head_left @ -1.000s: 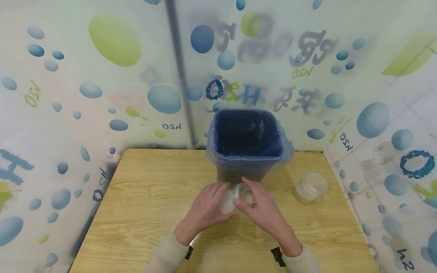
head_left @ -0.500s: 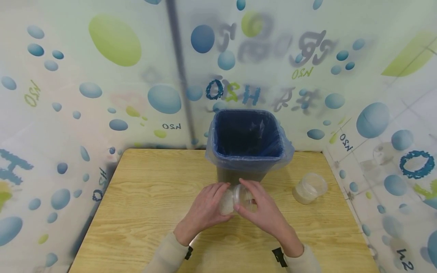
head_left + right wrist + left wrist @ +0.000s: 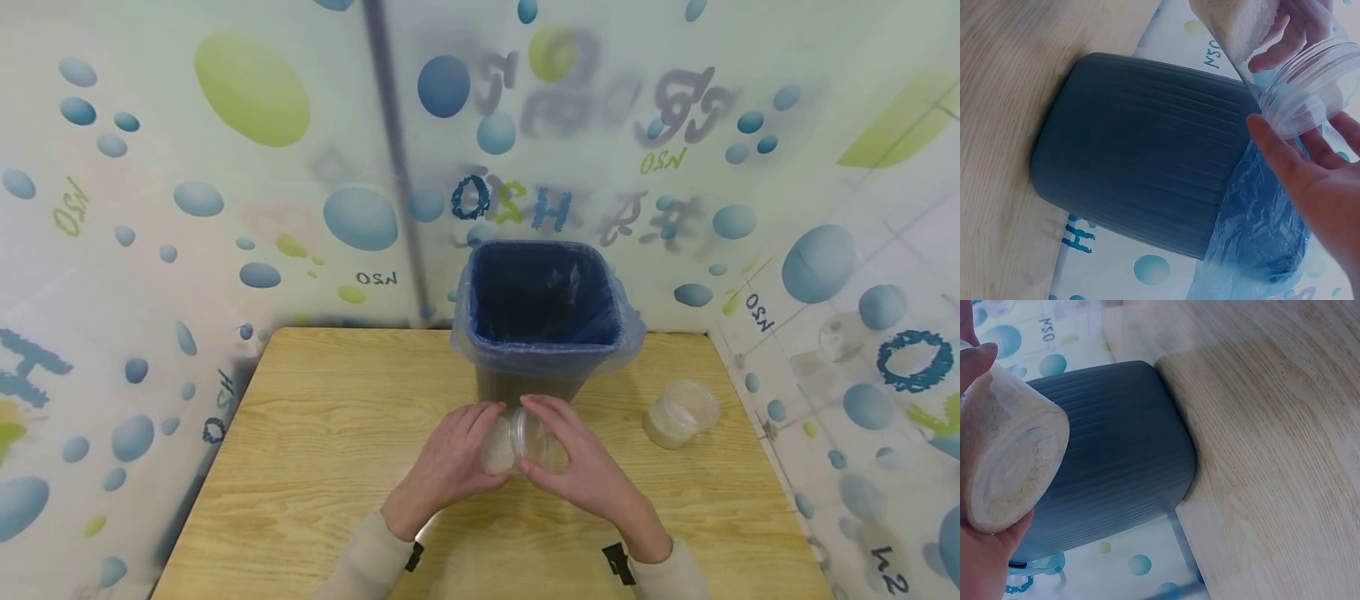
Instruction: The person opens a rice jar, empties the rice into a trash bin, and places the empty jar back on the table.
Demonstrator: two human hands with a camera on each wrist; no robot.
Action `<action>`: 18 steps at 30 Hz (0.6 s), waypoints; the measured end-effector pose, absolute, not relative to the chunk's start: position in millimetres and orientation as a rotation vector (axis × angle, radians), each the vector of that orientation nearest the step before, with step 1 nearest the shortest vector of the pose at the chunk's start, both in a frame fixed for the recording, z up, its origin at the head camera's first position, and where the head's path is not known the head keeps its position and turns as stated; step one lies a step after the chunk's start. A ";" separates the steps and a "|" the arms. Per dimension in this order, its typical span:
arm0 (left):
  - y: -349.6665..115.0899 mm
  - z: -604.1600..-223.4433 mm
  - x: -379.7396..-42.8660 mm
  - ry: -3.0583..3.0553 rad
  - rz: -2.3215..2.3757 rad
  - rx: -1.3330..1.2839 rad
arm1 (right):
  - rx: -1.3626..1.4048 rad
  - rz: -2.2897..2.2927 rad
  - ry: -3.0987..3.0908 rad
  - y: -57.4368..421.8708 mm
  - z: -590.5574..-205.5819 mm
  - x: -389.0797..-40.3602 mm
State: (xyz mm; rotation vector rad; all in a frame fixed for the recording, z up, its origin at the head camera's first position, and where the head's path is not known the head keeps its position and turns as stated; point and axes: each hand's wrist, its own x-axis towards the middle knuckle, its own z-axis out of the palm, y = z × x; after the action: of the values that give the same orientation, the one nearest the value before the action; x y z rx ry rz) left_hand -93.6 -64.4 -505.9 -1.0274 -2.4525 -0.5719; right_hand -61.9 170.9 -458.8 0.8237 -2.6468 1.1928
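My left hand [image 3: 450, 454] grips a clear plastic jar [image 3: 1013, 450] tilted on its side, its base turned back toward the left wrist camera. White grains like rice [image 3: 1249, 25] show through its wall. At the jar's mouth is a clear ridged screw lid [image 3: 1310, 81], and my right hand [image 3: 581, 462] holds it, thumb on the near edge and fingers round the far side. Left-hand fingers show through the clear wall in the right wrist view. Both hands are raised in front of the grey bin [image 3: 1110, 444].
A blue bag [image 3: 547, 357] lines the bin and folds over its rim. To the right, a second clear tub [image 3: 681, 414] with whitish contents stands on the wooden table [image 3: 337, 400]. Patterned walls [image 3: 292, 183] enclose the back and both sides.
My right hand has turned slightly around the lid, its fingertips and thumb shifting toward me. The left hand and the jar stay in nearly the same place.
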 end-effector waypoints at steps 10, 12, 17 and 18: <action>-63.6 -506.2 -93.6 -2.446 -0.598 -1.025 | 0.564 1.386 -2.715 170.2 -458.9 -60.8; -63.2 -506.5 -94.0 -2.435 -0.605 -1.024 | 0.428 1.421 -2.719 168.9 -459.2 -60.4; -62.9 -506.3 -94.3 -2.436 -0.588 -1.024 | 0.345 1.316 -2.726 164.7 -460.6 -60.9; -62.9 -506.2 -94.1 -2.440 -0.583 -1.023 | 0.350 1.303 -2.728 163.7 -460.5 -61.0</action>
State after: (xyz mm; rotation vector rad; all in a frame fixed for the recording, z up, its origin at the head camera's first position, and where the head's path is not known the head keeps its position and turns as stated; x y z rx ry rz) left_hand -94.1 -62.9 -506.2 -1.0233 -2.4399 -0.5827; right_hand -61.0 163.7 -460.5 0.3505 -2.7282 1.3035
